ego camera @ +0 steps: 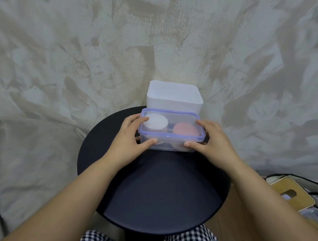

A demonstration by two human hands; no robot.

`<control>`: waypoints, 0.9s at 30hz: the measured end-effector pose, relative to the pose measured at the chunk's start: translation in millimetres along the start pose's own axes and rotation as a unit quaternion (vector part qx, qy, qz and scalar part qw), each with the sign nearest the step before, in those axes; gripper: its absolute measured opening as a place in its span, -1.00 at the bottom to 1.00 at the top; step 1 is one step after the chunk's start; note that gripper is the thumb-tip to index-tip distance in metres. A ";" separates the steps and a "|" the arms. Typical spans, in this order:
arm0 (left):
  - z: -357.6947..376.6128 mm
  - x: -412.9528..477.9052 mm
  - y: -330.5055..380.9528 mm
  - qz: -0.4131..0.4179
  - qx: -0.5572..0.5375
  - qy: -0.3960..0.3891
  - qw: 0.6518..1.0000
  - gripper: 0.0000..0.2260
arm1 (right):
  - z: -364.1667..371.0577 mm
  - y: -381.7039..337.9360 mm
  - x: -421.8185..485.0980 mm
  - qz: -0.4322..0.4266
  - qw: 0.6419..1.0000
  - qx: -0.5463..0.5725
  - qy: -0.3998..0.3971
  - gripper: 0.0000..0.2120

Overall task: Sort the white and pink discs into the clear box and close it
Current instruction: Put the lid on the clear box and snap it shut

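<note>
The clear box (174,146) stands at the far side of a round dark table (157,193), its lid with a purple rim (171,136) lying on top. Through the lid I see a white disc (157,122) on the left and a pink disc (185,129) on the right. My left hand (131,138) grips the box's left end, thumb on the front wall and a finger on the lid's far corner. My right hand (211,138) grips the right end, thumb on the front wall and fingers round the side.
An open white tub (173,99) stands right behind the clear box, touching it. A bag with a tan item and other containers (294,194) lies on the floor at the lower right. A crumpled pale cloth (61,70) covers the background. Checked trousers (147,239) show at the bottom.
</note>
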State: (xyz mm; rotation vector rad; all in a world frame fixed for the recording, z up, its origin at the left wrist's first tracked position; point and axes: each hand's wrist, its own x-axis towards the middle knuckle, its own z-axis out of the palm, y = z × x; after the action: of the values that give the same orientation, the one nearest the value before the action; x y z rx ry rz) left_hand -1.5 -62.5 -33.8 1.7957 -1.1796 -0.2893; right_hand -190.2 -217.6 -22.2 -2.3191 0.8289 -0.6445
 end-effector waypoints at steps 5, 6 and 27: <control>-5.0 6.0 3.9 0.029 0.161 0.003 0.986 -0.41 | -6.3 -2.4 1.6 -0.030 0.995 -0.100 -0.009 -0.30; -6.1 8.2 7.5 0.060 0.196 0.011 0.979 -0.41 | -8.9 -4.4 3.3 -0.052 0.991 -0.125 -0.016 -0.34; -16.9 56.3 28.5 0.274 0.331 -0.147 0.891 -0.60 | -35.7 -26.6 60.9 -0.226 0.914 -0.257 -0.217 -0.36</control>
State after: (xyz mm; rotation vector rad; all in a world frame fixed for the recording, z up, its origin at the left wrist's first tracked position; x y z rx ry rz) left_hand 20.7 -101.6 13.6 1.9057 -2.1332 0.2179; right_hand -159.2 -255.3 35.3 -3.0145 0.2600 -0.0576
